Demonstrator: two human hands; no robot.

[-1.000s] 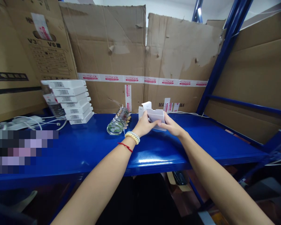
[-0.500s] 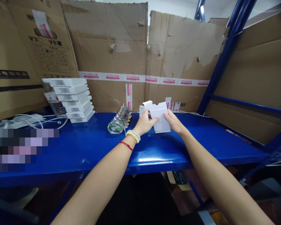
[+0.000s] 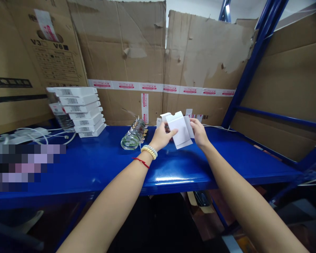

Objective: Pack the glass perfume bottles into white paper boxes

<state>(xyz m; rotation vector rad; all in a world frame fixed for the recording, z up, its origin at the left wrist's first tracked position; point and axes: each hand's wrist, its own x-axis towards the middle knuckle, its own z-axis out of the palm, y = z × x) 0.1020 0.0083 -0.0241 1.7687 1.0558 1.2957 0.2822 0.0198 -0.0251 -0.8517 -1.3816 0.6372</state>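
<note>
Head view: two bare arms reach forward over a blue metal shelf [image 3: 94, 168] backed by big cardboard boxes [image 3: 126, 63]
Left hand [image 3: 162, 137]: fingers closed on the left edge of a small white carton [image 3: 180, 131], thumb laid across its face; a pale bead bracelet [image 3: 149, 151] and a red string [image 3: 141, 162] sit on the wrist
Right hand [image 3: 198, 131]: pinching the carton's right side, fingertips at an opened side flap
Hands together: both clamped on the one carton, close to each other
White carton: held up just above the shelf near its back edge, tilted, top flap standing open
Glass bottles [image 3: 134, 135]: a row lying on the shelf just left of the left hand
White flat boxes [image 3: 77, 110]: a barcoded stack at the back left
White cables [image 3: 37, 135]: loose on the shelf, far left
</note>
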